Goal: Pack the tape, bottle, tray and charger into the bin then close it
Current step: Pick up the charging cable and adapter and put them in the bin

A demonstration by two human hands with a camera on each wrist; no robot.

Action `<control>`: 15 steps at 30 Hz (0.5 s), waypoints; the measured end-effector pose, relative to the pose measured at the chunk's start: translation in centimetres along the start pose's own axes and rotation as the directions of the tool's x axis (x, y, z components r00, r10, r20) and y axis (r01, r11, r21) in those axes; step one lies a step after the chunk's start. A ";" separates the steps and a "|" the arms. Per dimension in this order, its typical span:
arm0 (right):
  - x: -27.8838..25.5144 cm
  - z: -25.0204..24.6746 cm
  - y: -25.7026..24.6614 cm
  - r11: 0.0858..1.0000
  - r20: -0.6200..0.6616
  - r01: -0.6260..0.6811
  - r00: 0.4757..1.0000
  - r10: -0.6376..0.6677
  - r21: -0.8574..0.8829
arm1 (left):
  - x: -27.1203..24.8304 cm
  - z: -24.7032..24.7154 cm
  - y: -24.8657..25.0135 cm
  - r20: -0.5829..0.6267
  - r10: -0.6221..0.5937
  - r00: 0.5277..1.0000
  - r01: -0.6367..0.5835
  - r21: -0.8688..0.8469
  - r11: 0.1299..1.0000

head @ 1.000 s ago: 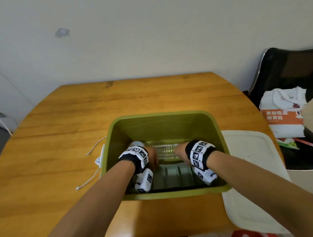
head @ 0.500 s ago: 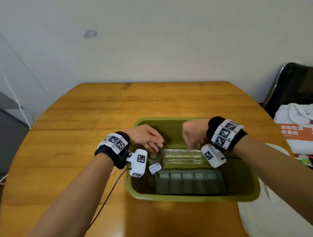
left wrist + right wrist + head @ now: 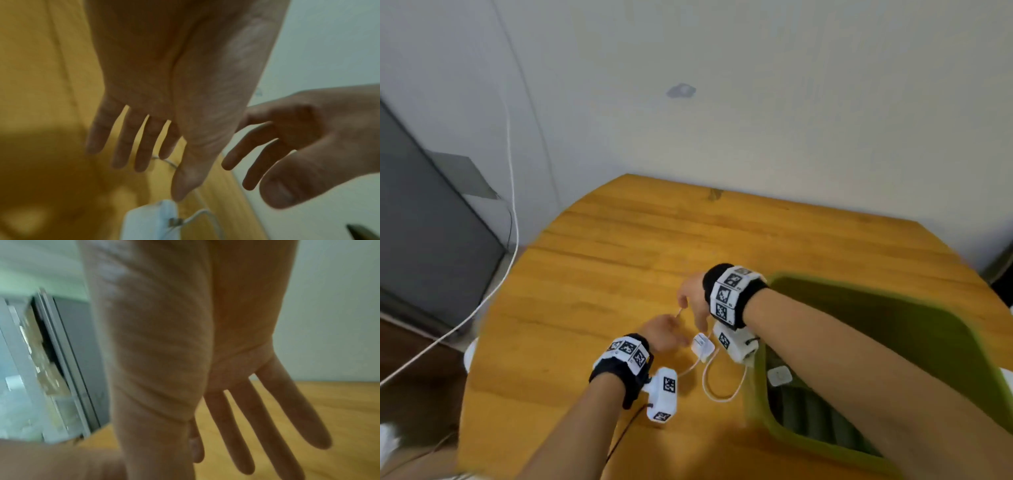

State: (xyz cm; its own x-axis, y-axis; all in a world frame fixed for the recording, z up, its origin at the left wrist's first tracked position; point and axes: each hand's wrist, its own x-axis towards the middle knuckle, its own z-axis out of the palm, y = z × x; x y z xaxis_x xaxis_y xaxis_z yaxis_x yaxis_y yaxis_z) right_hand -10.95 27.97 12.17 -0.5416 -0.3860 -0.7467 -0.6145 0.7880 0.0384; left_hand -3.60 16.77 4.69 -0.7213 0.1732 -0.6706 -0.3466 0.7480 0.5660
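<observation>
Round honey-coloured wooden tabletop (image 3: 619,274), pushed against a pale wall.

Olive-green rectangular plastic bin (image 3: 893,329) at the right of the tabletop, open, no lid in view. Ridged grey tray (image 3: 811,414) lying on the bin floor, already packed. Small white rounded object (image 3: 779,376) resting in the bin by its left wall; identity unclear. Bottle and tape hidden behind the right forearm or out of view; cannot tell.

Left hand (image 3: 662,334) and right hand (image 3: 693,299) both outside the bin, low over the tabletop just left of its wall, converging on the last loose item. Right hand: thumb and forefinger seem to pinch the thin white cable (image 3: 722,394) near its free end, other fingers (image 3: 267,418) stretched out straight, probably to gather the slack before lifting. Left hand: fingers (image 3: 144,146) straight and spread, thumb tip just above the plug block, holding nothing.

Small white square charger block (image 3: 702,346) flat on the tabletop between the hands, just beside the bin, cable looping toward the bin wall. Loose loop likely to snag on the rim unless bundled first.
</observation>
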 end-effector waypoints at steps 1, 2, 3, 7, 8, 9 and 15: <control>1.8 1.3 -0.6 0.999 -0.013 -0.046 0.999 0.045 -0.007 | 0.0 0.4 -0.6 0.062 0.018 0.998 -0.022 0.064 0.998; 2.6 2.4 -0.8 0.995 -0.036 -0.099 0.994 0.100 0.027 | 0.1 0.7 -1.2 0.097 0.029 0.995 -0.037 0.082 0.996; 4.7 3.6 -0.8 0.993 -0.019 -0.099 0.995 0.101 0.071 | 0.4 0.6 -2.3 0.106 0.035 0.994 -0.042 0.067 0.997; 5.6 6.5 -2.2 0.988 0.057 -0.153 0.987 0.152 0.012 | 1.4 -0.8 -6.1 0.011 -0.017 1.000 0.018 -0.114 0.993; 6.5 7.5 -2.3 0.988 0.041 -0.157 0.987 0.157 -0.009 | 1.4 -1.2 -6.8 -0.002 -0.023 1.000 0.023 -0.140 0.990; 5.5 7.8 -2.8 0.987 0.023 -0.157 0.987 0.158 -0.024 | 1.6 -1.5 -7.5 -0.017 -0.037 0.999 0.033 -0.161 0.986; 5.1 7.7 -3.6 0.985 0.084 -0.165 0.983 0.160 0.056 | 2.7 -2.0 -10.2 -0.089 -0.056 0.994 0.038 -0.184 0.982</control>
State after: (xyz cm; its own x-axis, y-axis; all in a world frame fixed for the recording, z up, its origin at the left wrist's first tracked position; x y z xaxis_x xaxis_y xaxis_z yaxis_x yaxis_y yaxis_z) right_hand -7.13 26.86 3.12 -0.5830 -0.2129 -0.7841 -0.4834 0.8665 0.1241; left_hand -3.25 8.30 -1.95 -0.7516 0.0734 -0.6555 -0.4783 0.6238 0.6182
